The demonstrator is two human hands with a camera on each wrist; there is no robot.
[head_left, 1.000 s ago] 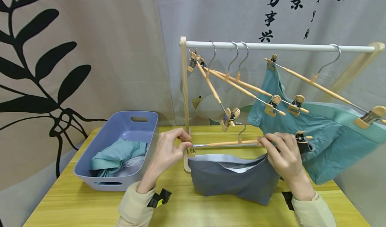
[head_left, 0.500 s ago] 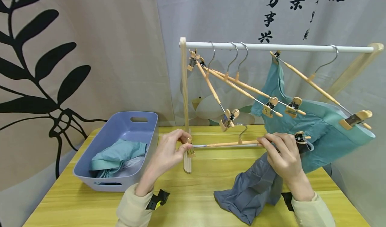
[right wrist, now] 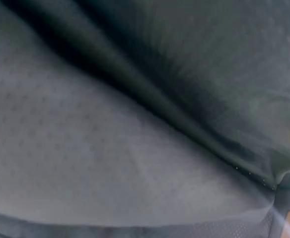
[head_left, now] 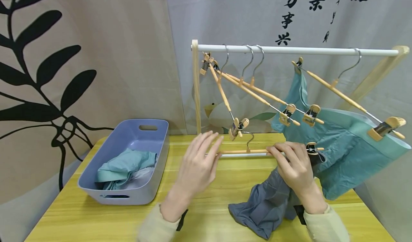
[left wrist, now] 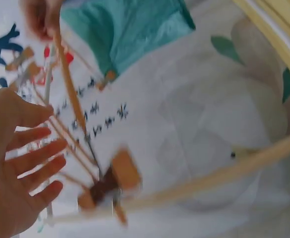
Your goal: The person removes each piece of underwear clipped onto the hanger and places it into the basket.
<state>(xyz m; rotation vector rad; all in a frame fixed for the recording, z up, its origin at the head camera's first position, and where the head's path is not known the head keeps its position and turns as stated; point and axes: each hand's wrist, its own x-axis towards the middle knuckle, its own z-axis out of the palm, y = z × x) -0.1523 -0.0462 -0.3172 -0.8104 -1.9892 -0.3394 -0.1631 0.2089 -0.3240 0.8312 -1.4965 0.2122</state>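
Note:
My right hand pinches the wooden bar of a clip hanger held low over the table. Grey shorts dangle from this hanger's right clip, partly behind my right hand and bunched onto the tabletop. Their dark grey fabric fills the right wrist view. My left hand is at the hanger's left end with its fingers extended, hiding that end in the head view. From the left wrist, the left hand shows spread fingers holding nothing, beside a blurred wooden clip.
A wooden rack with a white rail stands behind, bearing several clip hangers. Teal shorts hang on the rightmost one. A blue basket at left contains folded teal cloth. All stand on a yellow wood-grain table.
The grey shorts' left side came off the left clip and dropped toward the right. My left hand let go of that clip and opened out, shifting right; the hanger slid slightly left.

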